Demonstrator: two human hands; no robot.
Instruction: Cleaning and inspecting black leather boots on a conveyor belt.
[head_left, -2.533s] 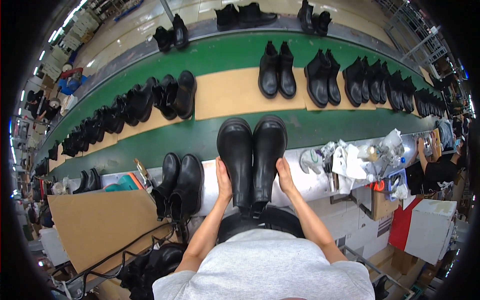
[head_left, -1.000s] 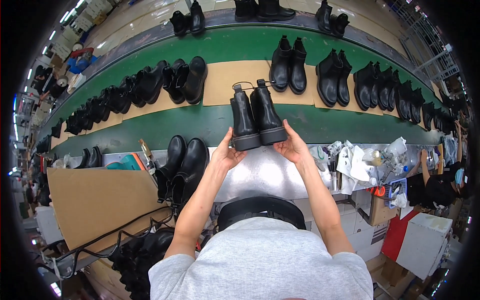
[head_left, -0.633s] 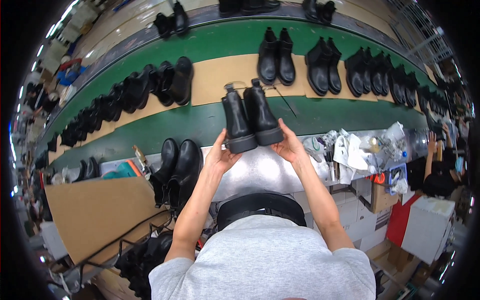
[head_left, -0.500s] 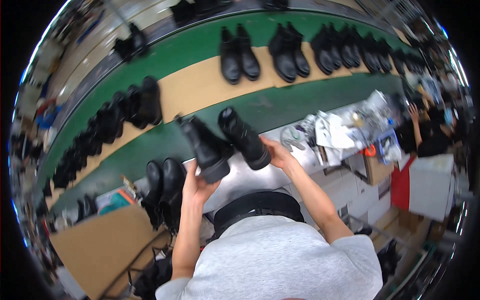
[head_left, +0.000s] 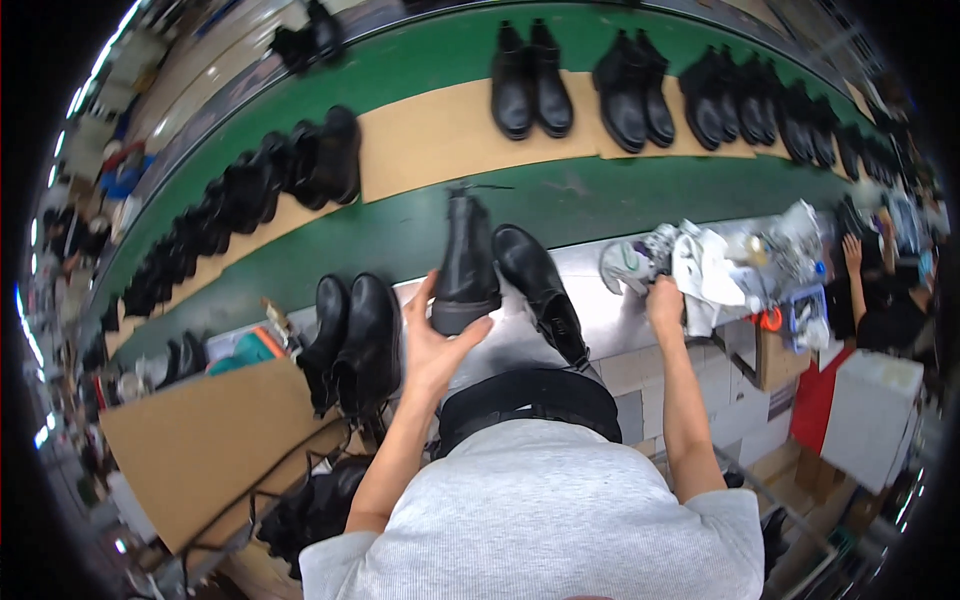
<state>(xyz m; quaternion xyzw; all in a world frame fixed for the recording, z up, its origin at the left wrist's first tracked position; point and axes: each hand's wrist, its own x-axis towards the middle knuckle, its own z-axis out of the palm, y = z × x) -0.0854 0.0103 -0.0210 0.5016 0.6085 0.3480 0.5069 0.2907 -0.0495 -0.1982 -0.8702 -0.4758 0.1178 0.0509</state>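
Holding one black boot (head_left: 465, 265) upright alone now, the left hand (head_left: 437, 345) cups its sole, its mate (head_left: 540, 290) lies released on the tabletop (head_left: 610, 320), and the right hand (head_left: 663, 298) grips a rag (head_left: 700, 275).

The right hand (head_left: 663, 300) hides its fingertips in white rags (head_left: 700, 275).

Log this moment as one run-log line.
left hand: holds black boot upright | right hand: on white cloth | second boot: lying on bench
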